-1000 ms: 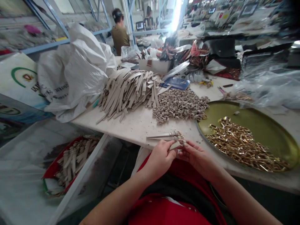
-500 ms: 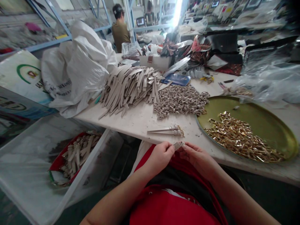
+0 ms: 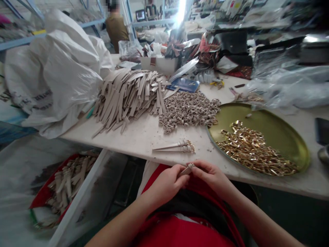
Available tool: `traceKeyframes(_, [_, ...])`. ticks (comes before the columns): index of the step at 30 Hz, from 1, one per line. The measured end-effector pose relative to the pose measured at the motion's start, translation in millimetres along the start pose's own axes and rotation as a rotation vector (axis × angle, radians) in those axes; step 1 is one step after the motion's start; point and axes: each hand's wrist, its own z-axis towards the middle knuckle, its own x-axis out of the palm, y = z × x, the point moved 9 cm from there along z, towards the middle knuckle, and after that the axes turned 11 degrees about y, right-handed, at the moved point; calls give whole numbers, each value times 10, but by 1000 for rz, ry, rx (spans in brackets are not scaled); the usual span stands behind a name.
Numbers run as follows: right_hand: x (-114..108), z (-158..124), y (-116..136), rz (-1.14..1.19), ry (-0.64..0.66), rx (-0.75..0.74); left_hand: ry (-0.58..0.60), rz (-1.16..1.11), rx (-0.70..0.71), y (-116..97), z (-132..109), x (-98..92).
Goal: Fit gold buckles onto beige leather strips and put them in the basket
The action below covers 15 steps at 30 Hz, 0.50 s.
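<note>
My left hand [image 3: 168, 183] and my right hand [image 3: 210, 175] meet just below the table edge, both pinched on one small beige strap piece [image 3: 187, 169] with a metal end. A little beyond them, on the white table [image 3: 144, 133], lie two finished beige straps with gold buckles [image 3: 177, 147]. Farther back sit a big pile of beige straps [image 3: 128, 94] and a heap of small beige loops [image 3: 189, 111]. To the right, a round brass tray [image 3: 269, 127] holds a heap of gold buckles [image 3: 252, 151].
A large white plastic sack [image 3: 51, 72] slumps on the table's left end. Below left, a red basket [image 3: 61, 181] holds several assembled straps. Clutter, bags and clear plastic [image 3: 290, 87] fill the table's back. Another person [image 3: 115, 25] sits far behind.
The view has swung slightly right and down. My hands stayed together on the strap piece and dropped a little closer to my lap.
</note>
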Motion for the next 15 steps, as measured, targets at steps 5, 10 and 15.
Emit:
traceKeyframes(5, [189,83,-83,327,25,18,-19,-103,-12,55,73,-79])
traceKeyframes(10, [-244,196,222,-293,-36,-105,-135,-143,56,5,224,-301])
traceKeyframes(15, [-1688,335,615,-1302,-477,117,-158,-186,-19,126,355,-363])
